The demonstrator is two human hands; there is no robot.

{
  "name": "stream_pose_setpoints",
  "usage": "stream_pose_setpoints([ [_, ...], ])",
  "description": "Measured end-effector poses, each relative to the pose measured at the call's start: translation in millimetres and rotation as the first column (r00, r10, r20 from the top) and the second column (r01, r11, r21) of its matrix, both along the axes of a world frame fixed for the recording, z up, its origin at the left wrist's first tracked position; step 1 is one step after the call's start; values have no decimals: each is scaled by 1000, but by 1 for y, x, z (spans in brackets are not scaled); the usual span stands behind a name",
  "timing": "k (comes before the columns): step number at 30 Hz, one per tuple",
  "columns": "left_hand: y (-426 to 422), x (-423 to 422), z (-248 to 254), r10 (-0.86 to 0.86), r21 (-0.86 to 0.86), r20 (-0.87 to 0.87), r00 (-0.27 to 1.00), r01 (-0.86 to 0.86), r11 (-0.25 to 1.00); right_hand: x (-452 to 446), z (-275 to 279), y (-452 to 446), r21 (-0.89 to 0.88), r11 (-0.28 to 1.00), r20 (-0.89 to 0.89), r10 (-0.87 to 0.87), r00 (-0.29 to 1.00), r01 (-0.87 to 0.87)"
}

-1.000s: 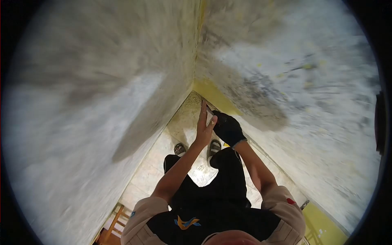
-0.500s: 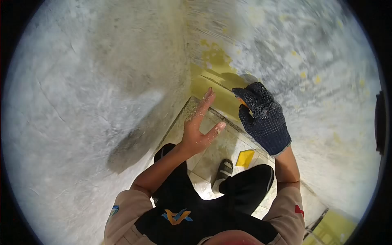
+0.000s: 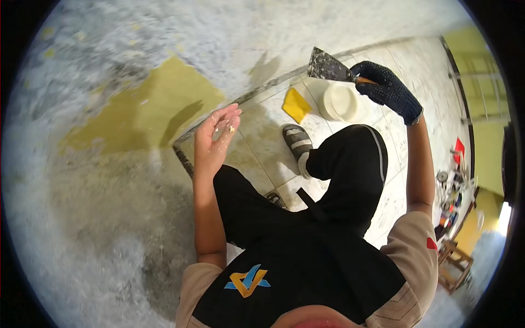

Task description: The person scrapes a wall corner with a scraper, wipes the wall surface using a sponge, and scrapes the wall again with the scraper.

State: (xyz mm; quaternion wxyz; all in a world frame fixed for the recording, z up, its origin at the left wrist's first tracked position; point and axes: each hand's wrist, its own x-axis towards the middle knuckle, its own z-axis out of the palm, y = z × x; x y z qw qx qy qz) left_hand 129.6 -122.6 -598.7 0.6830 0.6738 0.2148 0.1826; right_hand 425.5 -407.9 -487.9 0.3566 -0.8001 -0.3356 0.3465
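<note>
My right hand (image 3: 387,92), in a dark dotted work glove, grips the orange handle of a putty knife (image 3: 330,66). Its wide metal blade is specked with white and points left, over the floor near the wall's base. My left hand (image 3: 214,141) is bare and turned partly palm up, with loosely extended fingers and pale crumbs on the skin. It holds no tool. Beside it, the wall carries a yellow-green paint patch (image 3: 158,104), surrounded by a rough grey-white surface.
On the tiled floor a white bucket (image 3: 338,104) stands below the blade, near a folded yellow piece (image 3: 297,105) of unclear material. My sandalled foot (image 3: 298,141) is close by. Farther right are assorted small items (image 3: 453,191) and a wooden stool (image 3: 455,265).
My view has swung right, bringing the bucket and more floor into sight. My right hand has moved away from the wall, and the putty knife's blade now shows. My left palm has turned upward.
</note>
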Motion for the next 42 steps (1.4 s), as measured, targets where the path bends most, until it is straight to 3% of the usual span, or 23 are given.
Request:
stream_pose_setpoints([
  [1,-3,10,-4,-116,-8,-41,992,116,993,-2,-9,-14,-90,991,-93,-106,990,97],
  [3,-19,21,-19,-353,-135,-91,931,339,931,-17,-44,-36,82,986,-246,-123,961,147],
  [6,-67,52,-37,-549,-360,-198,812,460,811,-28,-95,-32,181,958,-454,-120,883,224],
  [7,-93,59,-43,-555,-380,-200,808,458,804,-35,-117,-27,197,949,-488,-122,864,245],
  [8,-117,67,-48,-411,-557,-199,890,243,795,-43,-136,-17,222,941,-516,-109,849,256],
  [9,-133,76,-52,-254,-696,-230,940,23,717,-50,-154,-7,239,946,-488,-79,869,220],
  [10,-140,84,-60,-250,-696,-236,939,16,718,-58,-172,1,255,949,-461,-52,886,188],
  [12,-152,98,-87,-124,-770,-213,969,-88,632,-84,-224,15,424,904,-123,-3,992,55],
  [14,-154,99,-120,19,-809,-187,982,-165,563,-96,-229,23,307,940,107,118,987,-146],
  [16,-150,86,-149,9,-846,-242,970,-215,488,-81,-249,14,229,959,-7,175,984,-169],
  [18,-156,68,-180,56,-825,-277,959,-267,498,-58,-293,4,223,974,-107,53,993,-28],
  [19,-155,59,-188,103,-801,-305,947,-313,511,-56,-323,6,295,955,167,-88,982,36],
  [20,-152,52,-189,115,-791,-317,942,-329,515,-49,-331,13,25,998,359,-69,931,64],
  [22,-144,44,-183,75,-752,-434,898,-407,519,-41,-385,20,-119,984,725,-7,688,135],
  [25,-124,30,-161,72,-758,-389,918,-364,541,-39,-413,33,-299,941,592,54,804,157],
  [28,-99,15,-127,100,-682,-345,933,-322,657,-41,-450,37,-219,955,655,-6,756,198],
  [29,-91,11,-123,99,-683,-339,935,-318,658,-40,-467,38,-206,957,530,-65,846,202],
  [34,-69,0,-94,120,-552,-235,964,-234,800,-37,-459,43,81,941,413,-331,848,328],
  [35,-66,-1,-100,113,-551,-196,974,-205,809,-28,-453,40,158,879,-87,-441,893,450],
  [36,-66,0,-101,112,-558,-196,974,-205,804,-24,-445,38,155,796,-567,-413,712,585],
  [37,-67,1,-102,92,-569,-232,968,-212,794,-23,-434,34,206,691,-820,-264,508,692],
  [40,-76,10,-104,44,-635,-267,963,-210,744,-33,-342,38,224,691,-871,-174,460,687],
  [42,-83,12,-108,11,-685,-341,940,-257,681,-28,-277,43,387,811,-660,-89,746,438],
])
